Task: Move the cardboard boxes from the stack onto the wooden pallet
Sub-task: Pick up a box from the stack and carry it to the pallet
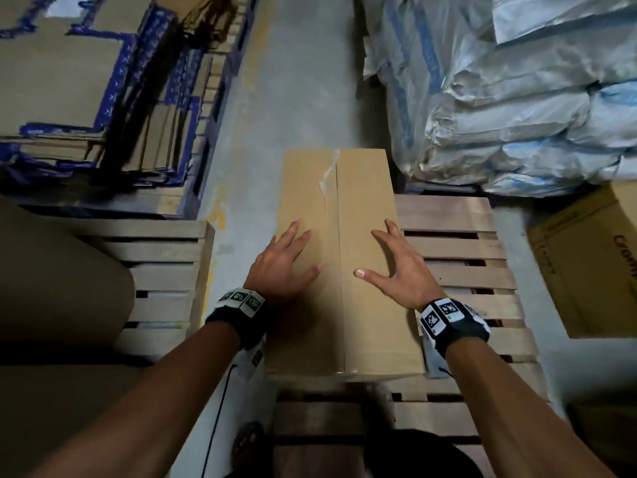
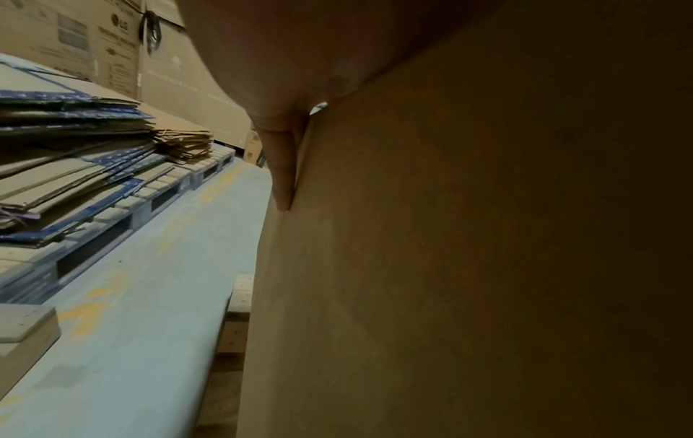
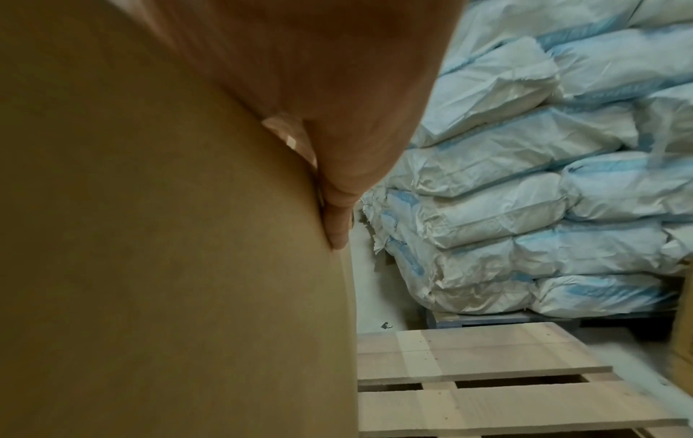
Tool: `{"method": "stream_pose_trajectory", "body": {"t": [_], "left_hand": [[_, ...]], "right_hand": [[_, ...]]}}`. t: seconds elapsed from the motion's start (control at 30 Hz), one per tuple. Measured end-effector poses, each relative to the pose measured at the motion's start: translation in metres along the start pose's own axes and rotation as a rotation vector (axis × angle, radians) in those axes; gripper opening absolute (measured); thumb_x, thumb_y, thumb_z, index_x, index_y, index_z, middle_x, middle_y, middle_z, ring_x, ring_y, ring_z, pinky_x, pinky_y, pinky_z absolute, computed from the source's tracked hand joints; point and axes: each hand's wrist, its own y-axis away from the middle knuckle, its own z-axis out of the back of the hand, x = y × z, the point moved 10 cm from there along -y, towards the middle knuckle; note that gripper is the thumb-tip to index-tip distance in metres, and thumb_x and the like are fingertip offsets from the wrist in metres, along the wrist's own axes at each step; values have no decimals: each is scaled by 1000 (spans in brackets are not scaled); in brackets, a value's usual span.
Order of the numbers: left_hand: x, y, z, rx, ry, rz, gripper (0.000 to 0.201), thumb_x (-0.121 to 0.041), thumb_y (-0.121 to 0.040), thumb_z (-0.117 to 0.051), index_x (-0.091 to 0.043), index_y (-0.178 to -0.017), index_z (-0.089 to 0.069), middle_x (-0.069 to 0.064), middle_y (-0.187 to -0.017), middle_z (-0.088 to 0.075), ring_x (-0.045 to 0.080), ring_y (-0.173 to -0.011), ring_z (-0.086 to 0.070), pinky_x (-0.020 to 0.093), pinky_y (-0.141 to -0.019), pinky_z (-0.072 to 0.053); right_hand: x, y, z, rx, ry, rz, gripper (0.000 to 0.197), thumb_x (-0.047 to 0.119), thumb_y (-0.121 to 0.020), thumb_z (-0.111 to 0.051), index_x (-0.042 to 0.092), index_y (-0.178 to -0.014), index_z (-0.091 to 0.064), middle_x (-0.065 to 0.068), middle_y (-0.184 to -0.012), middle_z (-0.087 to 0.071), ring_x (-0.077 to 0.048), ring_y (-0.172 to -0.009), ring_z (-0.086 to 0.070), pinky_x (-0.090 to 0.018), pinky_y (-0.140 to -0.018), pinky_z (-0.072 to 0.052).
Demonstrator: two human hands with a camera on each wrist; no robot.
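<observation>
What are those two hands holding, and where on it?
A long cardboard box. The left hand and right hand lie spread on its top face, near its two long edges; neither curls round it.

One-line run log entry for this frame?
step: placing | cardboard box on wooden pallet | left hand flat on top | right hand flat on top

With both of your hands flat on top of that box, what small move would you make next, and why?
Probably nudge the cardboard box toward your right, further onto the wooden pallet. The left hand and right hand lie spread on its top with no grip, and the box's left part seems to overhang the pallet edge above the concrete floor.
</observation>
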Motion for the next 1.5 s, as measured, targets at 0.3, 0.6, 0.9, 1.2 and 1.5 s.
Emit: {"method": "stream_pose_trajectory", "body": {"t": [0.3,0.6,0.9,1.2,1.5], "left_hand": [[79,-94,-122,-68,25,-2,83,-77,-88,-45,-42,-162,-27,-21,-173,-4,26,-156,-30,55,-119,-38],[121,-200,-185,-145,28,-43,78,-75,-91,-44,-40,-160,-32,-20,-173,-3,26,-159,-23,56,-121,-34],[145,-239,-242,13,-47,-17,69,-63,-104,-41,-35,-165,-23,-10,-175,0,37,-160,-4,61,-123,-28],[130,-173,-263,76,26,28,72,-52,-106,-44,-28,-167,-14,-1,-175,9,29,-159,-17,54,-125,-28],[138,-150,-274,69,27,-37,77,-60,-102,-30,-21,-167,-16,4,-175,12,35,-159,-16,57,-124,-25]], "right_hand": [[-116,-102,-107,-20,0,14,94,70,-83,-73,35,-161,-32,13,-176,-2,-19,-160,-16,-41,-123,-21],[-187,-210,-140,-34,66,79,98,74,-83,-71,35,-162,-29,8,-176,-2,-20,-160,-14,-40,-123,-18],[-234,-251,-193,171,193,37,107,69,-89,-67,25,-168,-9,-3,-175,16,-32,-161,-9,-52,-129,-18],[-231,-183,-203,128,45,-129,108,61,-88,-74,32,-168,-7,3,-170,31,-32,-158,-24,-40,-123,-27],[-228,-170,-203,113,38,-59,105,61,-82,-80,35,-165,-21,-1,-173,23,-36,-156,-27,-39,-122,-27]]}}
